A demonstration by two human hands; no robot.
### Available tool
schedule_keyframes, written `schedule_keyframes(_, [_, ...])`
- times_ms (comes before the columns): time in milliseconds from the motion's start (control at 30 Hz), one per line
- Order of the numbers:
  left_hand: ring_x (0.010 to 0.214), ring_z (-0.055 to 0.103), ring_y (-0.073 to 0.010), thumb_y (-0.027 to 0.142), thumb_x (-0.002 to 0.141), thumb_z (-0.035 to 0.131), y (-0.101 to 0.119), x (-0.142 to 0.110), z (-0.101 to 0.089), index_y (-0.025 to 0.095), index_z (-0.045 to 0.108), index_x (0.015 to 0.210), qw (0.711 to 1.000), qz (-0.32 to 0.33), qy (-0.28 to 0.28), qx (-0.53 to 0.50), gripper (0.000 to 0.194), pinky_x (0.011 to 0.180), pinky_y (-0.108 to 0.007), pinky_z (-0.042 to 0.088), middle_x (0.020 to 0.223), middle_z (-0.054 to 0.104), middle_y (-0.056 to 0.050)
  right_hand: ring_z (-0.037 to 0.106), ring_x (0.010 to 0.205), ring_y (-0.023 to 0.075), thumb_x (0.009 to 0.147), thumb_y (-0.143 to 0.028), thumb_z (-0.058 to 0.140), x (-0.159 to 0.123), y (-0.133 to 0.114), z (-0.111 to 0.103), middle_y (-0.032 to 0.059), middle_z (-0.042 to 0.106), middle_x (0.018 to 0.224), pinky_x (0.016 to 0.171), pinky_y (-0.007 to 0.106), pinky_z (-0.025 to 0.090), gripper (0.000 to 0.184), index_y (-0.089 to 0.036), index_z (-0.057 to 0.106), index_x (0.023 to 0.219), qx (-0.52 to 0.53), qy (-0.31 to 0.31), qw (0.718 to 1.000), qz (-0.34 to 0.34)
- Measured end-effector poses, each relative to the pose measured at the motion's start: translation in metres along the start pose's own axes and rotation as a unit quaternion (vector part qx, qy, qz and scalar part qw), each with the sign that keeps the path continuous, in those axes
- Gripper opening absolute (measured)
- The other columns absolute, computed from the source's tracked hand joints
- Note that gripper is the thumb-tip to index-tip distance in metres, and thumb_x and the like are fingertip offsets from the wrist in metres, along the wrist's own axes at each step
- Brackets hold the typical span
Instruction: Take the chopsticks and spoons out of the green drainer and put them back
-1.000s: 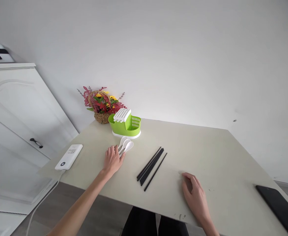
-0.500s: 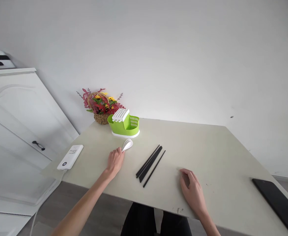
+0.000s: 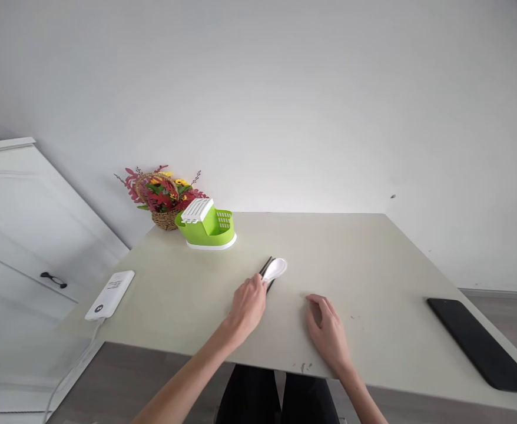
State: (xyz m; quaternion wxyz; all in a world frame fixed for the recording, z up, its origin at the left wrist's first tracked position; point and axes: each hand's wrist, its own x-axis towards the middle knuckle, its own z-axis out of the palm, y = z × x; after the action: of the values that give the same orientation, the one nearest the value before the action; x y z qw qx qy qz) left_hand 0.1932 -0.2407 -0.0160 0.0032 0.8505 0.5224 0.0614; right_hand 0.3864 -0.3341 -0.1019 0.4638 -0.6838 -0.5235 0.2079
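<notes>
My left hand (image 3: 248,303) is closed round the handles of the white spoons (image 3: 277,269), which are stacked together with their bowls pointing away from me. Beneath that hand and the spoons lie the black chopsticks (image 3: 266,265), mostly covered; only their far ends show. My right hand (image 3: 328,333) rests on the table to the right, fingers loosely curved, a gap between thumb and forefinger, nothing held. Farther back on the left stands a green cutlery holder (image 3: 208,234) with a white slotted top and a white base.
A wicker basket of artificial flowers (image 3: 163,203) sits behind the holder, by the wall. At the table's left edge lies a white power bank (image 3: 110,294) with a cable. A black phone (image 3: 479,341) lies at the right. A white cabinet (image 3: 24,235) stands left of the table (image 3: 329,247).
My left hand gathered the spoons into one stack and carried them right, from in front of the holder to over the chopsticks. My right hand stayed on the table. The view shifted rightward.
</notes>
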Motion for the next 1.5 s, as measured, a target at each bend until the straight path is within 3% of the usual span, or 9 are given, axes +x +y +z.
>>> schedule_keyframes(100, [0.08, 0.069, -0.0233, 0.021, 0.111, 0.027, 0.031, 0.003, 0.006, 0.015, 0.057, 0.103, 0.999, 0.048, -0.001, -0.003, 0.032, 0.068, -0.032, 0.052, 0.087, 0.069, -0.011, 0.063, 0.114, 0.0274, 0.097, -0.037, 0.045, 0.002, -0.001, 0.0, 0.0092, 0.067, 0.12, 0.099, 0.046, 0.05, 0.027, -0.026, 0.06, 0.116, 0.009, 0.006, 1.0, -0.01])
schedule_keyframes(233, [0.083, 0.069, -0.024, 0.021, 0.111, 0.027, 0.048, 0.006, 0.018, 0.016, 0.059, 0.101, 0.998, 0.063, 0.001, 0.001, 0.034, 0.072, -0.034, 0.053, 0.089, 0.069, -0.012, 0.062, 0.115, 0.0267, 0.097, -0.032, 0.044, 0.004, -0.003, 0.001, 0.009, 0.067, 0.121, 0.099, 0.044, 0.05, 0.027, -0.026, 0.059, 0.118, 0.012, 0.021, 1.0, -0.015])
schedule_keyframes(500, [0.082, 0.069, -0.0245, 0.021, 0.111, 0.032, 0.048, 0.007, 0.037, 0.016, 0.06, 0.1, 0.998, 0.056, 0.016, 0.028, 0.03, 0.072, -0.035, 0.053, 0.089, 0.069, -0.01, 0.062, 0.115, 0.0267, 0.098, -0.032, 0.044, 0.004, -0.005, 0.001, 0.0087, 0.066, 0.122, 0.098, 0.044, 0.051, 0.026, -0.026, 0.059, 0.119, 0.017, 0.018, 1.0, -0.003])
schedule_keyframes(700, [0.084, 0.068, -0.0241, 0.019, 0.11, 0.035, 0.043, 0.002, 0.042, 0.019, 0.06, 0.1, 0.996, 0.071, 0.025, 0.058, 0.026, 0.074, -0.035, 0.054, 0.092, 0.069, -0.009, 0.061, 0.115, 0.0274, 0.096, -0.031, 0.046, 0.004, -0.002, 0.001, 0.0079, 0.066, 0.122, 0.097, 0.045, 0.052, 0.026, -0.027, 0.06, 0.118, 0.014, 0.017, 1.0, 0.009])
schedule_keyframes(1033, [0.084, 0.068, -0.0265, 0.021, 0.106, 0.046, 0.054, -0.004, 0.047, 0.014, 0.062, 0.114, 0.994, 0.076, 0.054, 0.063, 0.019, 0.069, -0.036, 0.054, 0.099, 0.067, -0.013, 0.062, 0.115, 0.0281, 0.097, -0.035, 0.048, 0.002, -0.003, 0.0, 0.0095, 0.066, 0.124, 0.097, 0.046, 0.051, 0.028, -0.026, 0.06, 0.12, 0.01, 0.011, 1.0, 0.017])
schedule_keyframes(1333, [0.096, 0.065, -0.0318, 0.038, 0.105, 0.051, 0.049, -0.021, 0.044, 0.013, 0.06, 0.128, 0.991, 0.084, 0.096, 0.029, 0.036, 0.084, -0.047, 0.056, 0.107, 0.064, -0.015, 0.063, 0.115, 0.0273, 0.097, -0.039, 0.048, -0.001, -0.003, 0.001, 0.0078, 0.068, 0.125, 0.097, 0.044, 0.051, 0.029, -0.028, 0.061, 0.12, -0.008, 0.008, 1.0, 0.025])
schedule_keyframes(1433, [0.11, 0.063, -0.0353, 0.047, 0.104, 0.051, 0.03, -0.018, 0.032, 0.014, 0.055, 0.136, 0.986, 0.099, 0.135, -0.009, 0.046, 0.092, -0.051, 0.054, 0.12, 0.063, -0.018, 0.064, 0.114, 0.0266, 0.096, -0.041, 0.049, -0.003, -0.003, 0.0, 0.0063, 0.069, 0.123, 0.097, 0.043, 0.05, 0.028, -0.028, 0.061, 0.118, -0.013, 0.009, 0.999, 0.033])
schedule_keyframes(1500, [0.119, 0.06, -0.0358, 0.049, 0.104, 0.048, 0.006, -0.006, 0.013, 0.015, 0.054, 0.138, 0.978, 0.102, 0.178, -0.045, 0.048, 0.099, -0.052, 0.051, 0.129, 0.061, -0.02, 0.065, 0.113, 0.0264, 0.095, -0.043, 0.051, -0.004, -0.001, -0.001, 0.0055, 0.07, 0.122, 0.094, 0.041, 0.051, 0.028, -0.028, 0.062, 0.115, -0.013, 0.016, 0.998, 0.058])
